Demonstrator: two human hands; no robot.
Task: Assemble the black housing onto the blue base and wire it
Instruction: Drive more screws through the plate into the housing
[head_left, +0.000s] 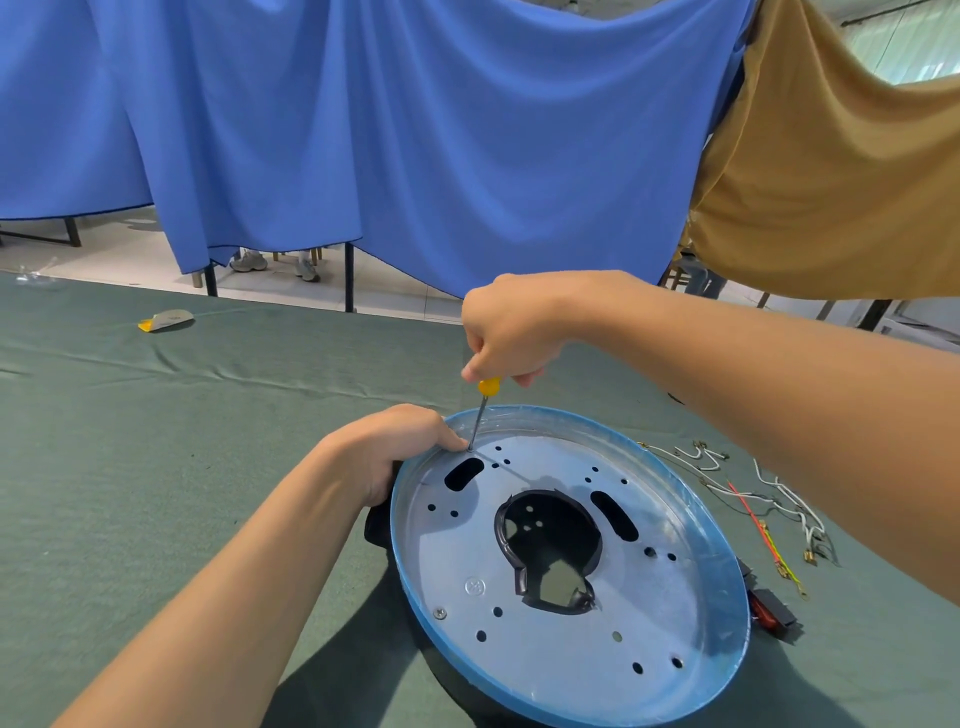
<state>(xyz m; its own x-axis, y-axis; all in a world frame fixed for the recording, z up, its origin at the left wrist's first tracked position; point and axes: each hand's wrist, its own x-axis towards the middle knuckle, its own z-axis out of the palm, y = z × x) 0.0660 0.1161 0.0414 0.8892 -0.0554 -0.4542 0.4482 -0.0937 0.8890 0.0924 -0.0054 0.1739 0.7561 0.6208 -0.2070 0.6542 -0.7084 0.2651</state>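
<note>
The right hand (511, 332) grips a yellow-handled screwdriver (480, 415) upright at eleven o'clock on the round blue-rimmed metal base (550, 654). The left hand (395, 447) clasps that rim, likely steadying it.

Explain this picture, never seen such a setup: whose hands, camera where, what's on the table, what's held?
No machine here: a person works bare-handed, filmed by a camera on their head looking down. The right hand grips a yellow-handled screwdriver, tip at a hole near the rim of the blue base. The left hand holds that rim beside the tip. The black housing shows under the base and through its middle opening. One screw sits in the base. On the green-covered table, loose wires and a red and black part lie to the right.
</note>
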